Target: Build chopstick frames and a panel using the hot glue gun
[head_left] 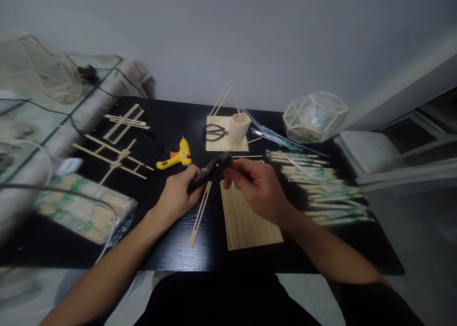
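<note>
My left hand point(177, 194) is wrapped round the handle of a black glue gun point(210, 170) held just above the black table point(171, 250). My right hand point(255, 185) is closed at the gun's front end, fingers pinched on it. Under my right hand lies a flat panel of glued wooden sticks point(246, 221). A pair of loose wooden sticks point(200, 214) lies beside the panel, below my left hand.
A yellow glue gun point(177, 157), black scissors point(213, 132) and a stick cup point(238, 128) on a square stick mat, stick frames point(114, 152), wrapped chopstick packs point(321, 185), a geometric stick lantern point(314, 115). A bag of chopsticks point(82, 212) and cables lie left.
</note>
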Demonstrator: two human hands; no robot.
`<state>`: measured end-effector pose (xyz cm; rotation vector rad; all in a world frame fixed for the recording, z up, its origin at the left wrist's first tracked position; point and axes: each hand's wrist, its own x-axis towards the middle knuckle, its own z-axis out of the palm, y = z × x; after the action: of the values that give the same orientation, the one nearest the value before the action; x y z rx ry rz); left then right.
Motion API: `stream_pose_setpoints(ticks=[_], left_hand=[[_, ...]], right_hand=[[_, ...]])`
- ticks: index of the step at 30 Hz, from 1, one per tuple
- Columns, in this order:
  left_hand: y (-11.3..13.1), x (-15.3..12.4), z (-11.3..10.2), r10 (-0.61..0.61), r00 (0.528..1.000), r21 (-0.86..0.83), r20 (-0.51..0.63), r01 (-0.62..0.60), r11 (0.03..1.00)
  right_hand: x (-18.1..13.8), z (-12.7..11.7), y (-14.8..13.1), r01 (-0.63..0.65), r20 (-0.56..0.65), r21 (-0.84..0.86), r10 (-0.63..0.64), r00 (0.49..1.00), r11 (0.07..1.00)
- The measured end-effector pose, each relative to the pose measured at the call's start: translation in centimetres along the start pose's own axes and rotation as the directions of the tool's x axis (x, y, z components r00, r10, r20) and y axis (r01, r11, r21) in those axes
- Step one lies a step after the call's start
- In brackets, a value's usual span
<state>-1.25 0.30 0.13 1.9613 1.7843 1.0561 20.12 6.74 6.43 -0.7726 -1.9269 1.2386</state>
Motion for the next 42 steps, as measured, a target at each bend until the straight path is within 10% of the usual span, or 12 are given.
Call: stream_pose_setpoints(ticks=[15,29,34,38,42], left_hand=[[-1.0,-0.1,0.1,0.083,0.996,-0.005,0.021,-0.083,0.997],[0.0,-0.1,-0.1,0.017,0.997,-0.08,0.074,-0.011,0.997],[0.1,0.1,0.3,-0.117,0.974,-0.264,0.196,0.168,0.95],[-0.3,0.5,0.4,-0.258,0.863,-0.415,0.435,0.446,0.793],[-0.6,0.7,0.3,-0.242,0.873,-0.442,0.422,0.432,0.786]], right_hand=[[0.1,-0.9,-0.4,0.0,0.195,0.063,-0.012,0.981,0.998],[-0.2,-0.4,-0.3,-0.015,0.098,-0.007,0.016,0.995,1.0],[0.1,-0.9,-0.6,-0.064,0.148,0.005,0.062,0.987,0.998],[0.2,-1.1,-0.6,-0.134,0.195,0.134,0.107,0.975,0.982],[0.3,-1.3,-0.6,-0.194,0.24,0.241,0.135,0.961,0.951]])
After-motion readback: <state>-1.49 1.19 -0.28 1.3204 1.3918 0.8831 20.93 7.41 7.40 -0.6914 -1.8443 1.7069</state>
